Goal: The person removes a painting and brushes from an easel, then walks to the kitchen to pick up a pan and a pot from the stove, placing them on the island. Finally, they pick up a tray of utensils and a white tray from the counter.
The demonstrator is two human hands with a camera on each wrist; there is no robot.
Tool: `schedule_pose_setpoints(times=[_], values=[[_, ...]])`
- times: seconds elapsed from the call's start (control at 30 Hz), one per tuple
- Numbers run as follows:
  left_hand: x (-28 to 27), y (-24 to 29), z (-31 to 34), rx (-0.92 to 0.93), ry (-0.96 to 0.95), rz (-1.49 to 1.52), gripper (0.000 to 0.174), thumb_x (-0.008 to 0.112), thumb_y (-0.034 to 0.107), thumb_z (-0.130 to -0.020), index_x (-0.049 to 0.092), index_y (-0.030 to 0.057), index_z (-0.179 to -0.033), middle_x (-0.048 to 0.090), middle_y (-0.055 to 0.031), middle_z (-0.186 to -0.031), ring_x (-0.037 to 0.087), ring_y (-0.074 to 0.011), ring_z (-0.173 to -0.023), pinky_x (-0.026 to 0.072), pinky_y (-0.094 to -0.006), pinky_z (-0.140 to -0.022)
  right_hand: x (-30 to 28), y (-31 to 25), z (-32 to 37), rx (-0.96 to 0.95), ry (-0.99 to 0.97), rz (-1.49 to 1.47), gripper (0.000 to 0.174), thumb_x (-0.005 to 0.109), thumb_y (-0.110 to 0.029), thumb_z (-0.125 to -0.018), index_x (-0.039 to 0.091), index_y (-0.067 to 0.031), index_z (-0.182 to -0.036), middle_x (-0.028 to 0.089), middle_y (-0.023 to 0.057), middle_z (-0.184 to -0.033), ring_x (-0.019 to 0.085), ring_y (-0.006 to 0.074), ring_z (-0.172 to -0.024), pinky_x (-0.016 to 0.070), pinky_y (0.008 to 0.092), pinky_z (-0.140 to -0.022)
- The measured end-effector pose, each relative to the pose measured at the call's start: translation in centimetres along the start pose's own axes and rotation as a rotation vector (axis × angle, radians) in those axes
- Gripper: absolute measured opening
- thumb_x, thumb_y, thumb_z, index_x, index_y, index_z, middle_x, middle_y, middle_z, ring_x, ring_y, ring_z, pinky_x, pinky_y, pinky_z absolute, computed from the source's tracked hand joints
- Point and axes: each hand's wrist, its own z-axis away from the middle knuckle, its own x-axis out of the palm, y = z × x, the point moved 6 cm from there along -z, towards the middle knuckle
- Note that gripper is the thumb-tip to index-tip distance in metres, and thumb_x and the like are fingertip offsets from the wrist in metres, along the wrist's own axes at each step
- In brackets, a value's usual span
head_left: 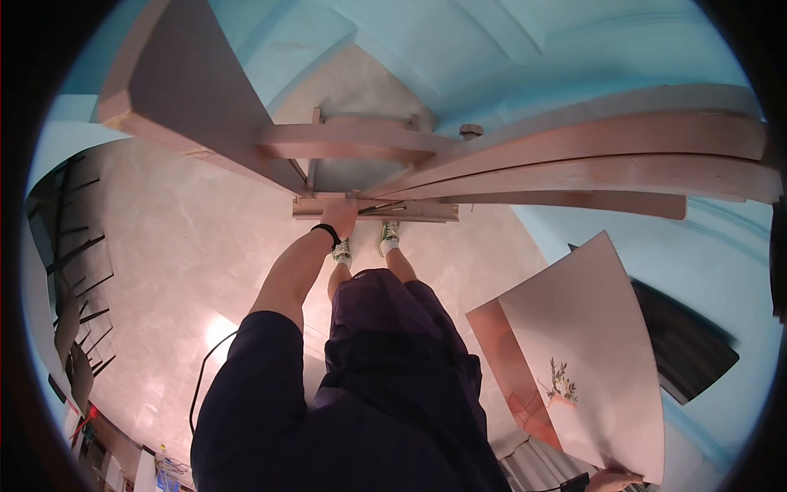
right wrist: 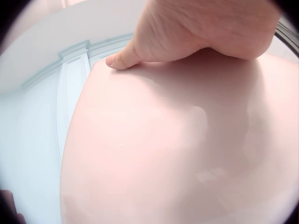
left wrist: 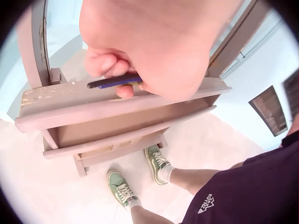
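Holding a slim dark-blue tool (left wrist: pixel 112 81) in the curled left hand (head_left: pixel 338 217), over the ledge (left wrist: pixel 70 113) of the pink stand (head_left: pixel 188 90); pinching the pale board (head_left: pixel 590 307) near one corner with the right hand (right wrist: pixel 201 32), off at the right side. Might tilt or twist the board, through gripping only one end, and perhaps bump the dark panel (head_left: pixel 689 344) beyond. Might also scratch the ledge. Watch for long rails (head_left: pixel 607 139) in the way ahead; note chairs (head_left: pixel 80 373) well apart at left.
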Motion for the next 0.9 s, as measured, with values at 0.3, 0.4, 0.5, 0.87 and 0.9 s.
schedule_pose_setpoints(times=[0.3,0.4,0.5,0.87,0.9], values=[[-3.7,0.5,8.4,0.123,-0.052,0.203,0.021,0.046,0.015,-0.077,0.054,0.0041,-0.092,0.062,-0.0193,-0.080,0.060,-0.0373,-0.077,0.0464,-0.0471,-0.067,1.2,-2.3,0.6,0.013,-0.069,-0.277,0.063,0.028,-0.068,-0.083,0.051,-0.0101,-0.072,0.050,0.0063,-0.077,0.040,0.0198,-0.061,0.0385,0.0431,-0.060],[-6.5,-1.0,12.9,0.034,0.105,0.554,0.019,0.046,0.017,-0.078,0.053,0.0054,-0.092,0.060,-0.0200,-0.075,0.057,-0.0396,-0.074,0.0442,-0.0472,-0.063,4.5,-5.6,4.3,0.160,0.050,-0.609,0.059,0.037,-0.059,-0.087,0.056,-0.0075,-0.108,0.058,0.0097,-0.092,0.054,0.0259,-0.081,0.0448,0.0423,-0.071],[-13.0,0.3,18.7,0.000,0.264,0.909,0.014,0.045,0.009,-0.079,0.051,0.0036,-0.090,0.055,-0.0160,-0.064,0.055,-0.0337,-0.063,0.0414,-0.0412,-0.058,6.5,-4.1,5.2,0.273,0.079,-0.561,0.066,0.026,-0.052,-0.093,0.053,0.0083,-0.094,0.055,0.0136,-0.092,0.053,0.0218,-0.085,0.0443,0.0334,-0.080],[-28.8,6.1,27.8,0.195,0.620,1.696,0.040,0.056,0.026,-0.086,0.045,0.0019,-0.115,0.038,0.0044,-0.061,0.032,-0.0026,-0.048,0.0224,-0.0180,-0.042,18.0,-11.4,9.0,-0.093,-0.383,-0.919,0.054,0.036,-0.054,-0.089,0.026,-0.0104,-0.059,0.027,0.0007,-0.059,0.024,0.0115,-0.053,0.0207,0.0252,-0.049],[-29.0,5.3,28.5,0.100,0.752,1.675,0.041,0.057,0.023,-0.086,0.043,0.0018,-0.118,0.040,0.0034,-0.063,0.033,-0.0027,-0.047,0.0231,-0.0177,-0.041,17.9,-13.8,9.5,-0.067,-0.360,-0.875,0.057,0.033,-0.060,-0.086,0.025,-0.0101,-0.059,0.026,0.0009,-0.060,0.025,0.0126,-0.055,0.0216,0.0256,-0.051]])
